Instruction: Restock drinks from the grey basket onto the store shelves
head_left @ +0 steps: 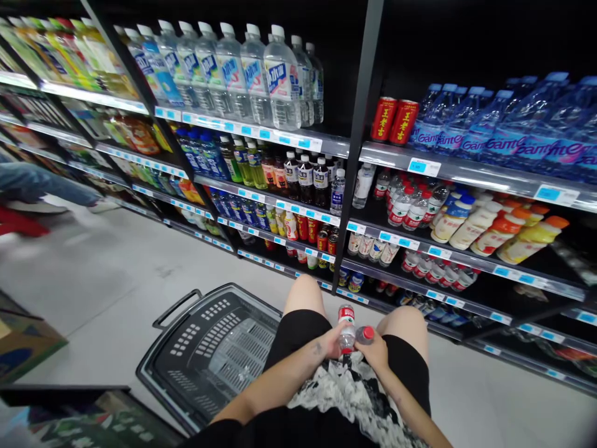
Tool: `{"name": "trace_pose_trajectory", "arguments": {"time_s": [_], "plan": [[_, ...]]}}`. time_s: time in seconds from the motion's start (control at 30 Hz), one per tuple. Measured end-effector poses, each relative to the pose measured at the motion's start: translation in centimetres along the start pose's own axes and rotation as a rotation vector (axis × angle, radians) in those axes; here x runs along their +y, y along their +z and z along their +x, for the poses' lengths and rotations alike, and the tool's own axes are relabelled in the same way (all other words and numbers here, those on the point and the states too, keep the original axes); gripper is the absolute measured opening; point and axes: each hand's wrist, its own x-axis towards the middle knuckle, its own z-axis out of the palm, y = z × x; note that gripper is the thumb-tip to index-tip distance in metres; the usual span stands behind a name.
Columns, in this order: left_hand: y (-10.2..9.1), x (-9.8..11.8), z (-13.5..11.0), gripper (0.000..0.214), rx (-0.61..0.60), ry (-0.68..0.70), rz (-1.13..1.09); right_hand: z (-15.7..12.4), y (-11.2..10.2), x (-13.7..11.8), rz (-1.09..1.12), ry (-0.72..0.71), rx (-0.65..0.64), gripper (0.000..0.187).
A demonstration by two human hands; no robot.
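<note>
Above my lap, my left hand is wrapped round a small clear water bottle with a red label. Close beside it, my right hand grips a second bottle, whose red cap points up and toward me; most of its body is hidden by the fingers. The two bottles are side by side, nearly touching. On the shelf in front, similar red-labelled water bottles stand in a group, with more small ones on the level below.
A dark plastic shopping basket sits on the floor at my left. Shelves of drinks run across the front, with large clear bottles and blue bottles up high. A cardboard box lies far left, and another person's leg shows behind it.
</note>
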Motion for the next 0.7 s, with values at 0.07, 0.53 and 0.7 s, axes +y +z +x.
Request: {"name": "trace_pose_trajectory", "arguments": {"time_s": [0.07, 0.53, 0.7], "plan": [[0.0, 0.0, -0.3, 0.034, -0.005, -0.005, -0.006, -0.3, 0.0, -0.2, -0.005, 0.001, -0.015, 0.05], [-0.6, -0.1, 0.3, 0.031, -0.045, 0.032, -0.053, 0.4, 0.6, 0.1, -0.048, 0.04, -0.063, 0.054], [-1.0, 0.0, 0.7, 0.03, -0.079, 0.034, -0.072, 0.3, 0.5, -0.4, -0.01, 0.028, -0.027, 0.053]]}}
